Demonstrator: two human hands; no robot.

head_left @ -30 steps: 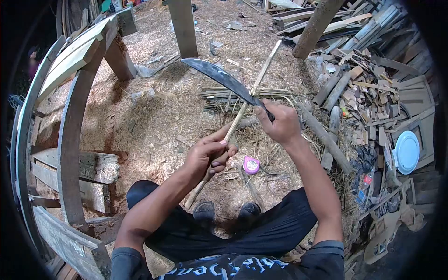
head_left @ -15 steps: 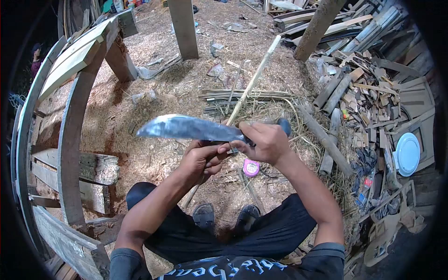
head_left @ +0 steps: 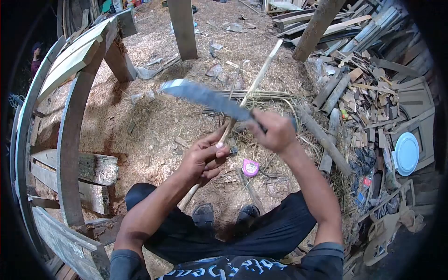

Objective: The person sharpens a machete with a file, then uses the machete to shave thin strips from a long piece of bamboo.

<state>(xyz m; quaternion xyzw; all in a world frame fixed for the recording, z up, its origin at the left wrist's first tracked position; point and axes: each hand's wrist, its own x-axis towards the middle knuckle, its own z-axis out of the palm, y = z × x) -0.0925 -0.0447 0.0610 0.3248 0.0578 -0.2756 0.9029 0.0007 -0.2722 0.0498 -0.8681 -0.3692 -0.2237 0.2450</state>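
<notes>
Tape measure amid shavings below stick

my left hand has open room leftward until the curved wooden frame; ahead, the knife blade slants across the stick, blocking my way.

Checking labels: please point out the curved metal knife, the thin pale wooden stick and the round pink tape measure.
Curved metal knife [head_left: 205,99], head view: mid-blade.
Thin pale wooden stick [head_left: 263,70], head view: upper length.
Round pink tape measure [head_left: 250,168], head view: white face.
</notes>
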